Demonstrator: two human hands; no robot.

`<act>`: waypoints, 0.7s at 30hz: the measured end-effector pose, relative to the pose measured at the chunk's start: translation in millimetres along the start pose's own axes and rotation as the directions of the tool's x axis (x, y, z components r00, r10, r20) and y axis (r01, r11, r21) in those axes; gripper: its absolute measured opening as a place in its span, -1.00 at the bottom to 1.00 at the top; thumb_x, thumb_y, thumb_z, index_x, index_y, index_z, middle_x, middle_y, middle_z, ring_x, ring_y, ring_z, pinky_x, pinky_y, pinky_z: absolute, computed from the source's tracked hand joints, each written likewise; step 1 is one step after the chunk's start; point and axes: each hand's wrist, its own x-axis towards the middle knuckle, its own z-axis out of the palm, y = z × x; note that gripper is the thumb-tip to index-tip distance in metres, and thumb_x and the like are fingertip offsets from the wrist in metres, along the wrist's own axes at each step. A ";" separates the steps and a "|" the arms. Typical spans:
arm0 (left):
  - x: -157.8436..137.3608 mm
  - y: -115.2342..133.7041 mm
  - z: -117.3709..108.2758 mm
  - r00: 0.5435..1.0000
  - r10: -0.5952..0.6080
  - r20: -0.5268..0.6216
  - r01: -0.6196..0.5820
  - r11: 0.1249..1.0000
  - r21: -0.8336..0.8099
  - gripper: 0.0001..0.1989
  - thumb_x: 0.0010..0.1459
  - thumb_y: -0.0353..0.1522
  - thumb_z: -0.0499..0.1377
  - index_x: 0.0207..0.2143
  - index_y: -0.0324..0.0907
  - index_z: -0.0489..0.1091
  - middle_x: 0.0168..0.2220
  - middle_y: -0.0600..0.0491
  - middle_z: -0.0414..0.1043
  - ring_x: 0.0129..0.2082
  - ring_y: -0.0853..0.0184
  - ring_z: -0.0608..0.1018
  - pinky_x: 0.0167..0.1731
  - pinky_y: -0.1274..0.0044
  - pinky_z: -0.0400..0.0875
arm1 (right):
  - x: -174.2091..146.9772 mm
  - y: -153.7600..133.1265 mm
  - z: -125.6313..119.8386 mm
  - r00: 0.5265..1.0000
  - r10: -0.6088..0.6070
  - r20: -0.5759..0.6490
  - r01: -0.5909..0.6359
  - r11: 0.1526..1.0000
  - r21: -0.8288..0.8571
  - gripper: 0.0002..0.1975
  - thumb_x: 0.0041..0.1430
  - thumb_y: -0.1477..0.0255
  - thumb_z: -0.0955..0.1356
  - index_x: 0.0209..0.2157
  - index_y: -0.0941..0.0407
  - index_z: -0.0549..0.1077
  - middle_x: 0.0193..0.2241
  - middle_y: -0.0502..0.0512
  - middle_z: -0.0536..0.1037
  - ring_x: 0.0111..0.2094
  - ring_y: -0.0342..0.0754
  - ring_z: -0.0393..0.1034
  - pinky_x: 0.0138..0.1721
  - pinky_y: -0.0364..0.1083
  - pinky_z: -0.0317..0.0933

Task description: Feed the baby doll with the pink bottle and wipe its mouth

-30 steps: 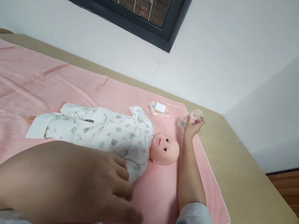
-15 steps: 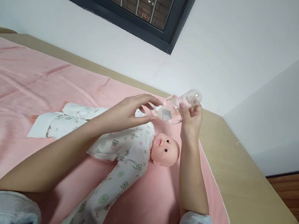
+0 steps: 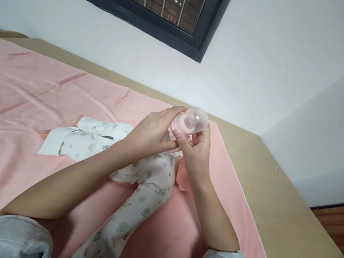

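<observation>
Both of my hands hold a baby bottle [image 3: 182,125] with a pink collar and a clear dome cap, tilted with its cap end up and to the right. My left hand [image 3: 154,131] is wrapped round the bottle's body, much of which it hides. Thumb and fingers of my right hand [image 3: 196,153] grip near the collar. Beneath them a baby doll [image 3: 153,177] in white patterned clothes lies on its back, its feet to the left. My right hand and wrist cover most of its head.
A pink blanket [image 3: 178,230] with wrinkles at the left lies under the doll on a wooden table [image 3: 264,190]. Behind stands a white wall [image 3: 245,62] with a dark-framed window [image 3: 198,44]. A small white hook-like piece [image 3: 276,168] shows near the table's right edge.
The bottle has moved left and closer to upright. My left hand, loosely at its far end before, has closed round its body, and my right hand has shifted left over the doll's head.
</observation>
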 end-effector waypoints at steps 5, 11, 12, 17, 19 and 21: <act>0.4 -1.3 -0.6 0.999 -0.032 0.035 0.030 0.998 0.048 -0.43 0.07 -0.35 0.18 0.17 -0.13 0.21 0.11 0.00 0.43 0.00 0.11 0.52 -0.08 0.36 0.41 | -0.2 -0.5 -6.7 1.000 0.006 0.015 -0.005 1.000 -0.019 -0.28 0.05 0.14 0.47 0.20 -0.11 0.16 0.12 0.08 0.35 0.17 0.02 0.30 0.19 0.14 0.30; 0.0 -4.4 -0.8 0.998 -0.032 0.049 0.027 0.994 0.106 -0.31 0.00 -0.46 0.16 0.23 -0.17 0.15 0.20 0.01 0.36 0.01 0.13 0.51 -0.08 0.37 0.39 | 2.0 -5.1 -15.8 0.999 -0.017 -0.039 0.015 0.997 -0.073 -0.32 0.11 0.14 0.42 0.22 -0.12 0.16 0.12 0.09 0.35 0.18 0.04 0.29 0.23 0.18 0.24; 0.1 -5.5 -1.1 0.998 -0.029 0.050 0.024 0.994 0.103 -0.32 0.00 -0.45 0.16 0.22 -0.17 0.17 0.18 0.02 0.37 0.01 0.14 0.51 -0.09 0.37 0.39 | 2.2 -5.6 -16.5 0.999 -0.024 -0.040 0.021 0.997 -0.079 -0.33 0.12 0.14 0.42 0.22 -0.12 0.16 0.11 0.09 0.36 0.18 0.04 0.30 0.23 0.18 0.25; 3.7 -16.2 -5.1 0.999 -0.010 0.045 0.005 0.994 0.110 -0.43 0.03 -0.44 0.16 0.14 -0.16 0.28 0.11 0.03 0.44 0.01 0.14 0.51 -0.08 0.39 0.37 | 10.3 -5.9 -29.2 0.986 -0.117 -0.118 0.102 0.988 -0.119 -0.41 0.19 0.15 0.36 0.21 -0.11 0.16 0.11 0.10 0.37 0.22 0.04 0.26 0.21 0.19 0.25; 7.4 -24.5 -8.3 0.999 -0.028 0.034 0.022 0.989 0.148 -0.48 0.02 -0.43 0.16 0.09 -0.18 0.32 0.07 -0.01 0.46 0.00 0.08 0.51 -0.07 0.36 0.36 | 21.0 -0.3 -43.5 0.969 -0.164 -0.183 0.139 0.980 -0.141 -0.41 0.18 0.15 0.37 0.20 -0.09 0.17 0.10 0.12 0.37 0.23 0.03 0.25 0.21 0.17 0.26; 12.0 -35.8 -12.5 0.997 -0.075 0.011 0.071 0.976 0.208 -0.50 -0.01 -0.41 0.17 0.04 -0.19 0.35 -0.02 -0.04 0.50 -0.05 0.01 0.51 -0.08 0.31 0.35 | 35.6 13.4 -63.8 0.945 -0.210 -0.251 0.162 0.966 -0.200 -0.41 0.16 0.16 0.37 0.18 -0.06 0.18 0.10 0.13 0.37 0.22 0.03 0.26 0.19 0.14 0.26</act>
